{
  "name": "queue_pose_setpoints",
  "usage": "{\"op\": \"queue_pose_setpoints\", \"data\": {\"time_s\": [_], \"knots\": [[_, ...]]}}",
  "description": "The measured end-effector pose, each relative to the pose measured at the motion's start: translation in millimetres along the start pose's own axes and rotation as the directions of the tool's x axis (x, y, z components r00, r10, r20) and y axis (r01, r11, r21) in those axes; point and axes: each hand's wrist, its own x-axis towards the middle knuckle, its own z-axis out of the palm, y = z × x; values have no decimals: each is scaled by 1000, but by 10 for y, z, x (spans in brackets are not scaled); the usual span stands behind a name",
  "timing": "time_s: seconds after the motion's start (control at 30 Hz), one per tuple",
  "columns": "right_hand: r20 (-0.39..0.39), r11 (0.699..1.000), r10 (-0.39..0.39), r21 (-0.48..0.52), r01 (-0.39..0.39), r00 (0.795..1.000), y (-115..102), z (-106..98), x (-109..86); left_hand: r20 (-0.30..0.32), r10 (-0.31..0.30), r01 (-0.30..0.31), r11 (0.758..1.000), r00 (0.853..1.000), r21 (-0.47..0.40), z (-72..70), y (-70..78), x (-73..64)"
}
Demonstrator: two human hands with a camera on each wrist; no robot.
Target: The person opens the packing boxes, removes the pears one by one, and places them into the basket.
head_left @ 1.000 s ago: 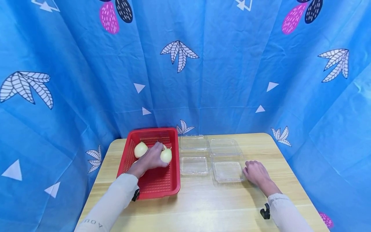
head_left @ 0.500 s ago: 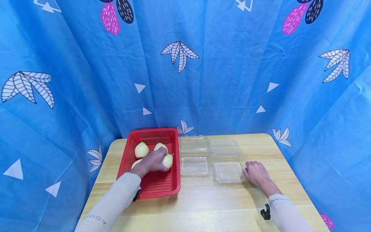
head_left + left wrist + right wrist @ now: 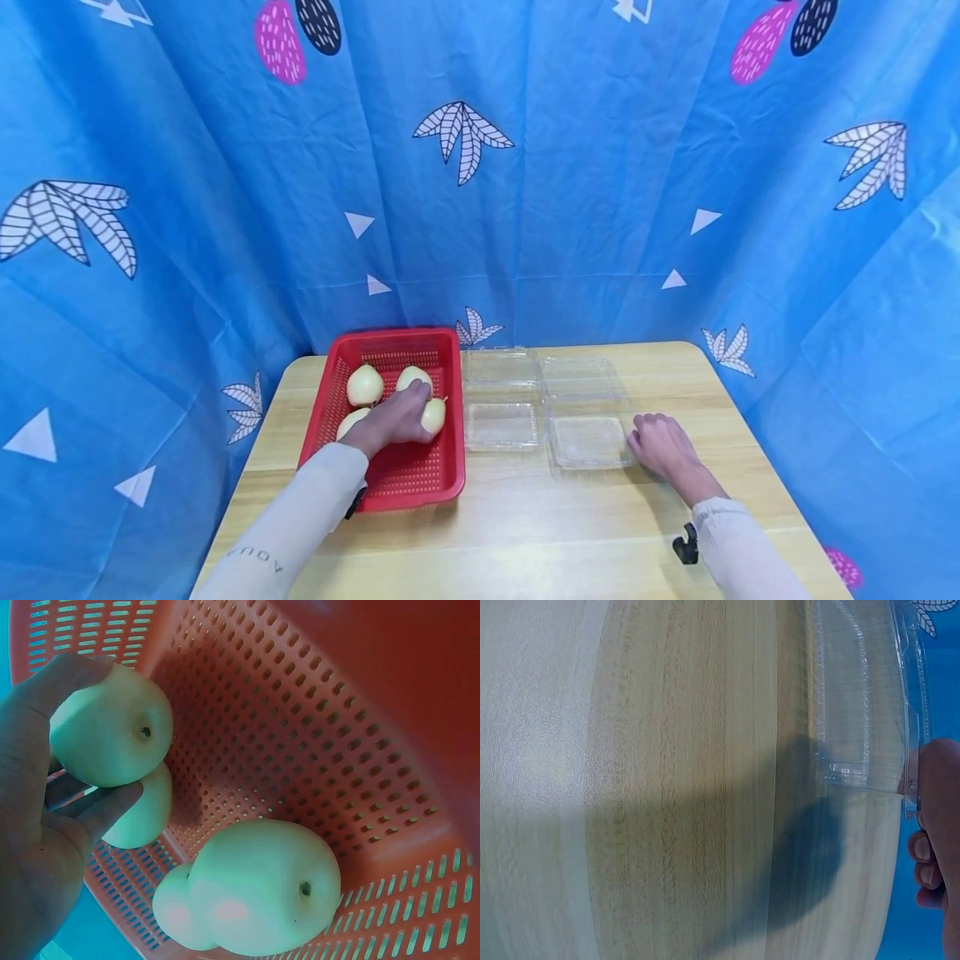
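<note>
In the head view my left hand (image 3: pixel 397 417) reaches into a red perforated plastic basket (image 3: pixel 455 475) and grips a pale yellow pear (image 3: pixel 435 417) near its right wall. The left wrist view shows the thumb on one side of that pear (image 3: pixel 112 727), with fingers bent under the other. More pears, one at the back left (image 3: pixel 365 386), one at the back (image 3: pixel 413 378) and one partly behind the wrist (image 3: pixel 349 423), lie in the basket. My right hand (image 3: pixel 663 447) pinches the right edge of an open clear plastic container (image 3: pixel 847 690), its other fingers curled.
Another open clear container (image 3: pixel 502 427) stands between the basket and the held container, lids folded back. All rest on a light wooden table (image 3: pixel 525 533). A blue patterned curtain (image 3: pixel 570 208) hangs behind and along both sides.
My left hand has shifted slightly toward me with the pear, uncovering more of the pear at the back. My right hand stays at the container's edge.
</note>
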Motion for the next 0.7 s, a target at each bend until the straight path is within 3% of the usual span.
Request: {"op": "queue_pose_setpoints", "data": {"time_s": [0.7], "knots": [[-1, 1000, 2, -4, -2, 1000, 5, 5, 3, 23, -34, 33, 999, 999, 32, 35, 21, 25]]}}
